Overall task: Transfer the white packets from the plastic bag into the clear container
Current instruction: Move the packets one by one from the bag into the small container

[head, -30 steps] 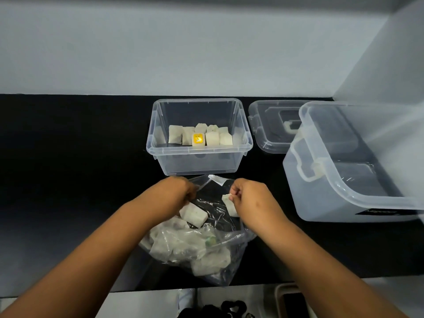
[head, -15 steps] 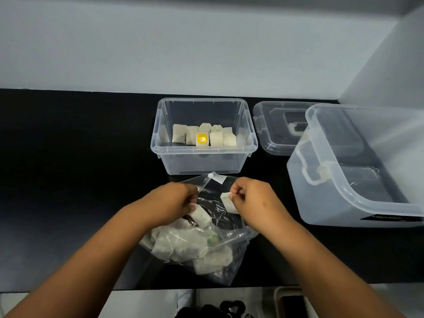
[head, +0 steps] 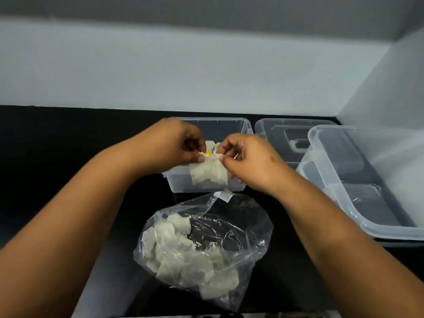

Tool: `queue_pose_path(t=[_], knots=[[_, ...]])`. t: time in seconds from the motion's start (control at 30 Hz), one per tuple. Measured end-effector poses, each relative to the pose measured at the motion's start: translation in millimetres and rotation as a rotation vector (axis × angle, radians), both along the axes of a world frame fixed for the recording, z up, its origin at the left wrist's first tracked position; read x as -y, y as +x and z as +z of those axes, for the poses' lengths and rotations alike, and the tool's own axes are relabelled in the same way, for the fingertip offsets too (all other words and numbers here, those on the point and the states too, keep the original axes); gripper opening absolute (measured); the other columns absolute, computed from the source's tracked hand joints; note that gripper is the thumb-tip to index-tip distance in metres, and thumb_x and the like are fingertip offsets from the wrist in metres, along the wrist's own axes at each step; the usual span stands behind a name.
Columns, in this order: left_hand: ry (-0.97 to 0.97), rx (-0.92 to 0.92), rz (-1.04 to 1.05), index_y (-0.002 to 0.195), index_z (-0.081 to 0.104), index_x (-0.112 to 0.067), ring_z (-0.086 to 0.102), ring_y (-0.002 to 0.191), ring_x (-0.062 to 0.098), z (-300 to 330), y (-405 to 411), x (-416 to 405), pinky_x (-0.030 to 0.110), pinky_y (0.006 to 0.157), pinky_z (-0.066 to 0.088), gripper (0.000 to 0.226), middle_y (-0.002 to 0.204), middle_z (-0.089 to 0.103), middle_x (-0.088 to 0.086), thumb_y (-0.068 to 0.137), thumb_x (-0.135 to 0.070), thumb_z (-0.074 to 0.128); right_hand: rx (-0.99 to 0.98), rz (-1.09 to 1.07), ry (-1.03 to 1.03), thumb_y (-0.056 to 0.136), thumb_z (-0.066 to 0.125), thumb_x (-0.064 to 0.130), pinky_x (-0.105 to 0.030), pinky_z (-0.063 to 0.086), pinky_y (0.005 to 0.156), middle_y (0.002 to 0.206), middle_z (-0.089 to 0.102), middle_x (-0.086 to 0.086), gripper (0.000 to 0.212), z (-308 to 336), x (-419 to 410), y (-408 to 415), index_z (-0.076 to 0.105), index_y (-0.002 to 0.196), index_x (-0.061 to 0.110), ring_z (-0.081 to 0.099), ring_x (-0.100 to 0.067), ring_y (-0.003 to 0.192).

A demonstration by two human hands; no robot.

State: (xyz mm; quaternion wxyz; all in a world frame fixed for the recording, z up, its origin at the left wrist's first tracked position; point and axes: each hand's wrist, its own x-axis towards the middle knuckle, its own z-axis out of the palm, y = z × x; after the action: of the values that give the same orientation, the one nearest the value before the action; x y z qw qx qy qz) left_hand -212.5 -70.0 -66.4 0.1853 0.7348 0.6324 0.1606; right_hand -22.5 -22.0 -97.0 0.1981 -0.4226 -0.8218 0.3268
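Both hands are raised over the front wall of the small clear container [head: 238, 126]. My left hand [head: 176, 145] pinches the top of a white packet [head: 199, 174] that hangs in front of the container. My right hand [head: 250, 159] pinches a second white packet [head: 219, 174] right beside it. More white packets, one with a yellow mark [head: 208, 153], show inside the container between my fingers. The clear plastic bag [head: 241, 226] lies open on the black counter nearer to me, with several white packets [head: 174, 242] piled in its left and lower part.
A large clear tub [head: 367, 180] stands at the right, tilted against the wall. A clear lid [head: 286, 131] lies flat behind it, right of the small container. The black counter [head: 68, 138] reaches left to the grey wall; its front edge runs just below the bag.
Both hands have lifted out of the bag's mouth and moved forward to the container, each carrying a white packet. The bag now lies free on the counter.
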Motion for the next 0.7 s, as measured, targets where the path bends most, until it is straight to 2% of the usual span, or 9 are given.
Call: queue_pose_path(t=[0.07, 0.2, 0.27, 0.37, 0.53, 0.63, 0.7], knots=[[0.039, 0.002, 0.036, 0.087, 0.070, -0.025, 0.062, 0.073, -0.004, 16.4, -11.1, -10.7, 0.016, 0.068, 0.049, 0.012, 0.079, 0.069, -0.012, 0.078, -0.027, 0.077, -0.016, -0.002, 0.020, 0.086, 0.059, 0.010, -0.032, 0.058, 0.065, 0.074, 0.067, 0.003, 0.014, 14.7, -15.5, -11.9, 0.066, 0.089, 0.021, 0.068, -0.016, 0.069], [0.106, -0.042, 0.101, 0.086, 0.071, -0.027, 0.060, 0.074, -0.003, 33.2, -37.2, -30.2, 0.014, 0.066, 0.044, 0.007, 0.078, 0.068, -0.013, 0.080, -0.027, 0.076, -0.013, -0.057, 0.037, 0.087, 0.057, 0.007, -0.029, 0.059, 0.055, 0.069, 0.068, 0.000, 0.014, 31.8, -48.0, -35.5, 0.068, 0.090, 0.015, 0.067, -0.008, 0.055], [0.114, -0.071, 0.136, 0.089, 0.072, -0.026, 0.058, 0.074, -0.003, 31.5, -50.7, -36.8, 0.011, 0.065, 0.041, 0.008, 0.081, 0.068, -0.012, 0.082, -0.024, 0.073, 0.027, -0.072, 0.001, 0.088, 0.057, 0.005, -0.034, 0.062, 0.058, 0.075, 0.070, -0.004, 0.013, 26.6, -63.6, -48.4, 0.067, 0.091, 0.012, 0.071, -0.012, 0.060], [0.090, -0.081, 0.158, 0.093, 0.071, -0.025, 0.057, 0.075, -0.005, 21.2, -67.4, -41.6, 0.008, 0.064, 0.039, 0.011, 0.086, 0.069, -0.009, 0.085, -0.019, 0.069, 0.175, -0.035, -0.122, 0.091, 0.058, 0.006, -0.035, 0.062, 0.064, 0.081, 0.071, -0.008, 0.011, 2.8, -85.5, -69.5, 0.066, 0.094, 0.014, 0.073, -0.019, 0.068], [0.064, 0.016, 0.168, 0.092, 0.072, -0.026, 0.062, 0.080, -0.003, 4.3, -84.4, -41.9, 0.010, 0.068, 0.045, 0.012, 0.087, 0.070, -0.012, 0.084, -0.017, 0.069, 0.280, 0.059, -0.439, 0.093, 0.057, 0.004, -0.026, 0.055, 0.058, 0.089, 0.068, -0.011, 0.010, -42.2, -105.2, -96.2, 0.063, 0.098, 0.010, 0.069, -0.019, 0.070], [0.059, 0.053, 0.160, 0.092, 0.072, -0.027, 0.063, 0.080, -0.002, -1.0, -92.5, -42.5, 0.011, 0.070, 0.046, 0.011, 0.086, 0.070, -0.013, 0.084, -0.019, 0.069, 0.373, 0.075, -0.488, 0.093, 0.059, 0.006, -0.026, 0.054, 0.058, 0.089, 0.069, -0.013, 0.010, -60.8, -111.2, -112.0, 0.062, 0.102, 0.010, 0.070, -0.020, 0.069], [0.056, 0.061, 0.148, 0.091, 0.072, -0.028, 0.063, 0.080, -0.002, -2.0, -96.4, -43.5, 0.010, 0.069, 0.046, 0.011, 0.085, 0.070, -0.014, 0.085, -0.019, 0.069, 0.422, 0.074, -0.471, 0.093, 0.060, 0.008, -0.029, 0.057, 0.064, 0.094, 0.068, -0.013, 0.013, -68.4, -115.4, -118.7, 0.062, 0.105, 0.010, 0.071, -0.022, 0.074]])
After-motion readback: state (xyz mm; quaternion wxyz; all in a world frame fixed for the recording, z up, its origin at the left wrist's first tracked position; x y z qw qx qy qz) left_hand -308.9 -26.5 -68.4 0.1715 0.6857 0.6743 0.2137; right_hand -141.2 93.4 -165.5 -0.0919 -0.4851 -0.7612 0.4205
